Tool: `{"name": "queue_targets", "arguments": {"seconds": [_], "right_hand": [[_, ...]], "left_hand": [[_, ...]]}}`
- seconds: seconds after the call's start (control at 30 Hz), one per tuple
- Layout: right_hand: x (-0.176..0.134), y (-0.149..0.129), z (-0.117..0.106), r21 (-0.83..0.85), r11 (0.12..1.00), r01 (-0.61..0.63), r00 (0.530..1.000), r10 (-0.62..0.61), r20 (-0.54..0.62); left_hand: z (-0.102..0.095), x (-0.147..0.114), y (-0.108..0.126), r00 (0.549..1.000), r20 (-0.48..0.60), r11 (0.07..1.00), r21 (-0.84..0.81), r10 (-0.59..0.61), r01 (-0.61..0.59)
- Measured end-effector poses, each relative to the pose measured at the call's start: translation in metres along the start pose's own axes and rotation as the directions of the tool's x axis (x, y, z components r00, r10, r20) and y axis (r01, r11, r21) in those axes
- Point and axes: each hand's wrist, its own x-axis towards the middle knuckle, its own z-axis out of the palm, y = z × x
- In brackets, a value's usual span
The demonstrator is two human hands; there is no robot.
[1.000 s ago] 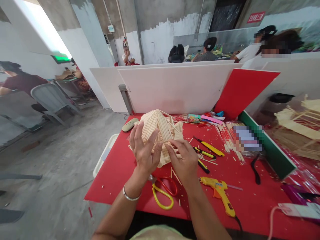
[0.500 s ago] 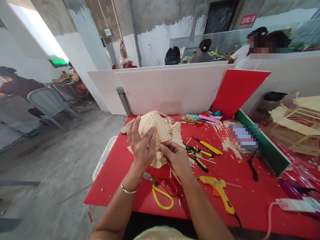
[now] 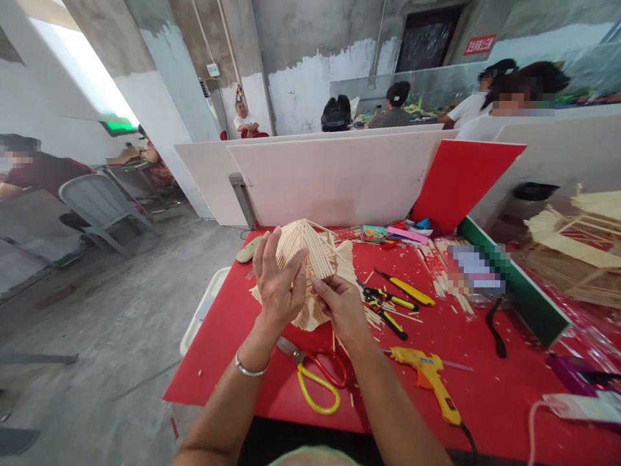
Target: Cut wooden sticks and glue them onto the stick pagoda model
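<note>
A pale model built of thin wooden sticks (image 3: 317, 249), with a pointed, ribbed roof, stands on the red tabletop in front of me. My left hand (image 3: 279, 278) is at its left side, fingers stretched upward and apart, the thumb close against the roof. At the roof's lower right edge, my right hand (image 3: 339, 304) has thumb and forefinger pinched together on the model. Whether a small loose piece is also between those fingertips is hidden. Scissors (image 3: 317, 375) with one red and one yellow handle lie under my wrists.
Right of the model lie yellow-black pliers (image 3: 388, 307), a yellow cutter knife (image 3: 411, 290) and a yellow glue gun (image 3: 429, 375). Loose sticks (image 3: 444, 272) are scattered behind them. White boards (image 3: 330, 178) stand along the back, and a green board (image 3: 517, 285) at the right.
The view has shifted slightly, so everything sits a little lower in the picture. Both hands keep nearly the same places at the model.
</note>
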Motion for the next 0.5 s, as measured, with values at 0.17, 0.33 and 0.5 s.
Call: {"name": "queue_targets", "arguments": {"seconds": [0.17,0.33,0.5], "right_hand": [[0.0017,0.0042,-0.0009,-0.004,1.000,0.001,1.000,-0.001,0.007],[0.0034,0.0039,0.0004,0.018,1.000,0.012,0.999,-0.013,0.029],[0.0040,0.0006,0.0021,0.005,1.000,0.006,1.000,-0.007,0.029]], "left_hand": [[0.0005,-0.0005,-0.0032,1.000,0.011,1.000,0.000,0.015,-0.015],[0.0013,-0.0010,-0.0055,1.000,0.025,1.000,0.000,0.016,-0.016],[0.0034,-0.0006,-0.0065,1.000,0.021,1.000,-0.012,0.015,-0.015]]}}
